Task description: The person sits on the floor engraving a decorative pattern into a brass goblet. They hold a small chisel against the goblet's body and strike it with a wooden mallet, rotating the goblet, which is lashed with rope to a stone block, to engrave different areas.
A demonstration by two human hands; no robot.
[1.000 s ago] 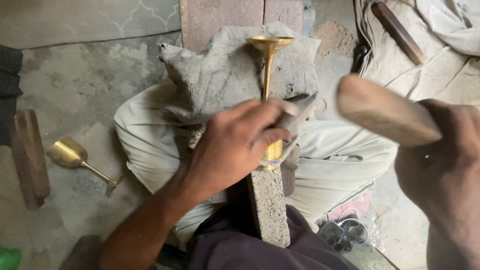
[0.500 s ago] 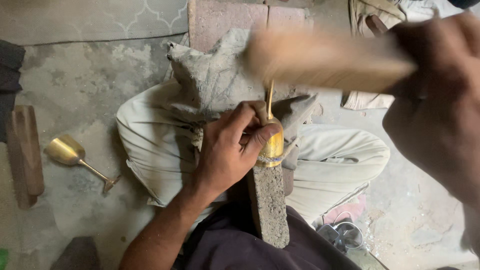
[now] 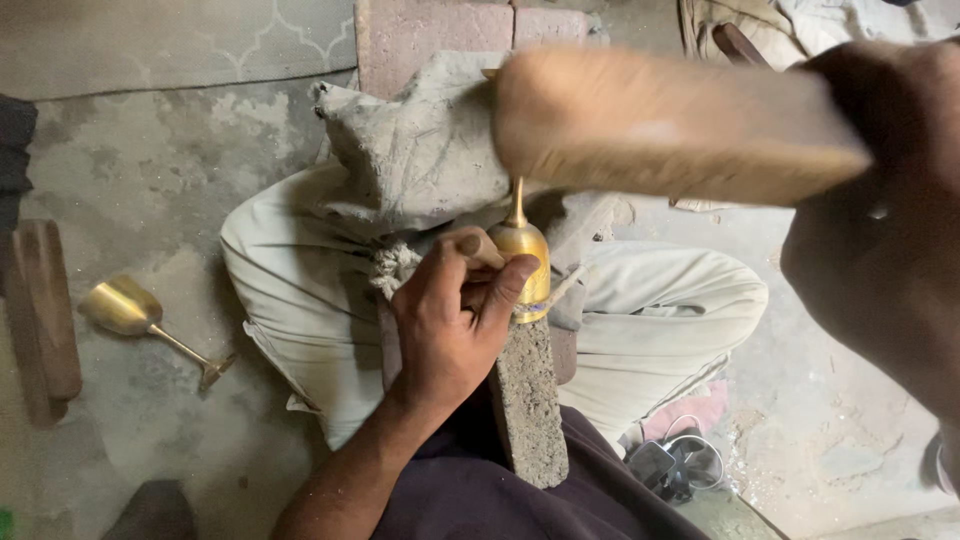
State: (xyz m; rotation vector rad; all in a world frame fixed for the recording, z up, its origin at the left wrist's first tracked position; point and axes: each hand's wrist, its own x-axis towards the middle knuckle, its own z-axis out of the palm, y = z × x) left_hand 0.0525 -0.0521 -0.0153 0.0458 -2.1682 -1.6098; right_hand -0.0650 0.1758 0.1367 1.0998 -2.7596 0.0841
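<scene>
Head view: left hand [image 3: 455,320] was wrapped tight round the bowl of a brass goblet [image 3: 525,265], pinning it on the top end of a rough grey stake [image 3: 527,400] that ran up btwn the legs from 6 o'clock. Goblet sat dead centre of frame, stem pointing to 12, foot hidden behind the wooden mallet [image 3: 670,125]. Right hand [image 3: 880,240] at 3 o'clock was clenched on the mallet, raised above the stem and motion-blurred. Grey cloth pad [image 3: 420,160] lay over the knees at 12. A second brass goblet [image 3: 150,325] lay on its side on the floor at 9, w/ a wooden block [image 3: 45,320] just beyond it. Step in hand, by my reading: hammering the goblet on the stake. Next blow needed a firm left grip, fingers clear.
</scene>
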